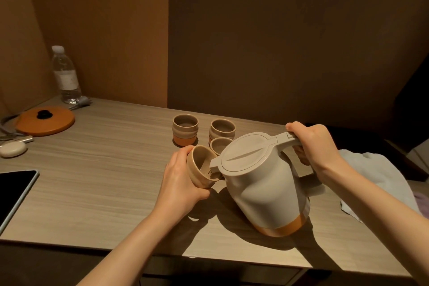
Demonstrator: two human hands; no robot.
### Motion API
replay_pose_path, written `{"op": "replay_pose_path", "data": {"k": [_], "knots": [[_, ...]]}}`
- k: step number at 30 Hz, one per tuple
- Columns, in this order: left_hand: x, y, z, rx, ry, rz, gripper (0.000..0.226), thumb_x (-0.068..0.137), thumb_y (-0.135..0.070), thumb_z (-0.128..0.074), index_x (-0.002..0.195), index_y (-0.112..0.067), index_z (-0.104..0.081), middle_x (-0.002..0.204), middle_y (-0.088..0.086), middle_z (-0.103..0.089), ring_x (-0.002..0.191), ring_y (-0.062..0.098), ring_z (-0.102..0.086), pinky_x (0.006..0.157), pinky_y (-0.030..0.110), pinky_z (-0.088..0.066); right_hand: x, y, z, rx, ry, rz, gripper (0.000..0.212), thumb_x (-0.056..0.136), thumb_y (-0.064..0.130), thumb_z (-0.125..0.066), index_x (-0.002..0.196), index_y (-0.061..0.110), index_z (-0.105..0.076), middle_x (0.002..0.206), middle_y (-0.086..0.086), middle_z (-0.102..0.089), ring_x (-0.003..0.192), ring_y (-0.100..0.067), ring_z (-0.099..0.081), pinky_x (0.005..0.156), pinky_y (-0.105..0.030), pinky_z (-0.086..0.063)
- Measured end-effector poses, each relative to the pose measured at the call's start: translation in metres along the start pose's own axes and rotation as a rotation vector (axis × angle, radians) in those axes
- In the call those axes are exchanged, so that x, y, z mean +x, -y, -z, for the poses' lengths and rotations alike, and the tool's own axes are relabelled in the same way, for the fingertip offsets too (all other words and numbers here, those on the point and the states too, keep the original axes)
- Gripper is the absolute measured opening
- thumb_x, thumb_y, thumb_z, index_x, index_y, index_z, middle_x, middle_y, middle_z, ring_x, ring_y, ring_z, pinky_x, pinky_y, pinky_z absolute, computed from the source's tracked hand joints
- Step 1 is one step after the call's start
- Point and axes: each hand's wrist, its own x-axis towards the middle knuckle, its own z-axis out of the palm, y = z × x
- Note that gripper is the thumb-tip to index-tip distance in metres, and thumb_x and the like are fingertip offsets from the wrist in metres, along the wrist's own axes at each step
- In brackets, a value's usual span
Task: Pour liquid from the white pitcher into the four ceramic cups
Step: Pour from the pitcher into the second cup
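Note:
My right hand (313, 144) grips the handle of the white pitcher (264, 183), which has an orange base and is tilted left, its spout over a cup. My left hand (181, 179) holds that beige ceramic cup (199, 167) tilted toward the spout, with liquid running into it. Three more cups stand upright on the table behind: one at the back left (185, 132), one at the back right (221, 130), and one (219, 145) partly hidden behind the pitcher's lid.
The wooden table (104, 169) carries an orange round lid (45, 121), a water bottle (66, 76), a small white case (12, 149) and a dark tablet (14, 190) at the left. A white cloth (376, 169) lies at the right. Walls close the back.

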Motion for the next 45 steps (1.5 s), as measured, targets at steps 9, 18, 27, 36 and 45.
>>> {"op": "replay_pose_path", "data": {"k": [9,18,27,36,45], "knots": [[-0.0024,0.0014,0.0018,-0.011,-0.005,-0.009,0.097,0.05,-0.018,-0.092,0.132,-0.032,-0.041,0.123,-0.015,-0.048,0.116,0.009,-0.047,0.091,0.024,-0.042,0.0,0.0048,-0.0033,0.016,0.008,0.0,0.048,0.088,0.023,-0.053,0.043,0.01,-0.043,0.038,0.001,-0.033,0.036,-0.011,-0.026,0.038,-0.024,-0.022],[-0.0065,0.0018,0.0042,0.04,-0.02,-0.054,0.098,0.051,-0.022,-0.092,0.134,-0.031,-0.041,0.128,-0.011,-0.051,0.117,0.009,-0.049,0.091,0.025,-0.045,-0.0001,0.0043,-0.0038,0.003,0.004,0.016,0.049,0.087,0.023,-0.053,0.041,0.012,-0.043,0.036,0.003,-0.035,0.035,-0.011,-0.028,0.042,-0.025,-0.024],[-0.0074,0.0024,0.0056,0.029,-0.028,-0.081,0.111,0.05,-0.024,-0.092,0.143,-0.034,-0.032,0.137,-0.011,-0.049,0.126,0.011,-0.046,0.1,0.035,-0.046,0.0008,0.0032,-0.0041,0.002,-0.006,0.021,0.048,0.086,0.024,-0.053,0.041,0.012,-0.044,0.036,0.002,-0.036,0.034,-0.011,-0.029,0.045,-0.027,-0.024],[-0.0078,0.0065,0.0052,0.019,-0.039,-0.102,0.101,0.051,-0.026,-0.091,0.135,-0.036,-0.036,0.129,-0.013,-0.052,0.12,0.011,-0.05,0.095,0.035,-0.05,0.0028,0.0034,-0.0052,0.0,0.001,0.022,0.048,0.087,0.023,-0.053,0.041,0.012,-0.044,0.035,0.005,-0.037,0.033,-0.007,-0.031,0.046,-0.028,-0.025],[-0.0091,0.0082,0.004,0.008,-0.041,-0.078,0.1,0.052,-0.028,-0.091,0.136,-0.035,-0.037,0.128,-0.014,-0.052,0.119,0.009,-0.05,0.095,0.034,-0.049,0.0052,0.0022,-0.0067,-0.013,0.007,0.049,0.054,0.087,0.026,-0.053,0.034,0.018,-0.045,0.034,0.004,-0.038,0.032,-0.007,-0.031,0.049,-0.03,-0.026]]}}
